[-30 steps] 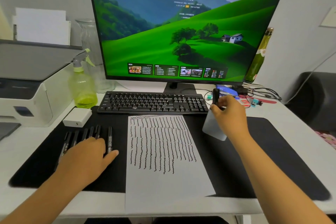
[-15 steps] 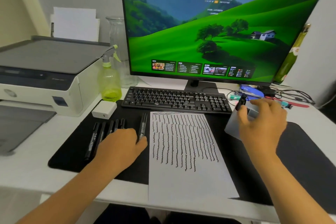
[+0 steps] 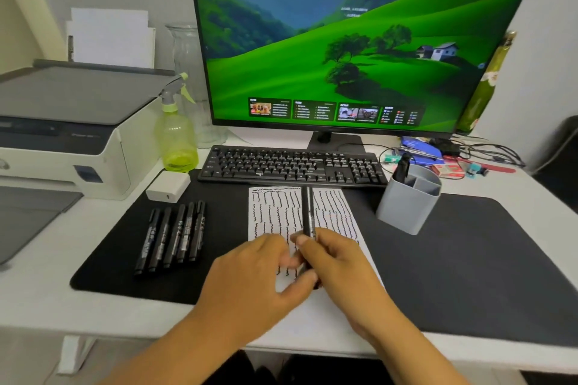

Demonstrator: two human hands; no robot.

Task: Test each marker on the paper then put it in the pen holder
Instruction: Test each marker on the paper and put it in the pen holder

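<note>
Hands (image 3: pixel 250 278) met over the paper (image 3: pixel 331 212), right fingers (image 3: pixel 305 241) pinching a marker (image 3: pixel 308 212); one stood in the pen holder (image 3: pixel 409 200), five markers (image 3: pixel 175 236) waited.

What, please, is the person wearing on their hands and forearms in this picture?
Nothing that shows. Both the left hand and the right hand are bare: no gloves, rings, watch or bracelet. The forearms are uncovered right down to the picture's lower edge, so no sleeve is in view. The fingers are slightly blurred.
</note>
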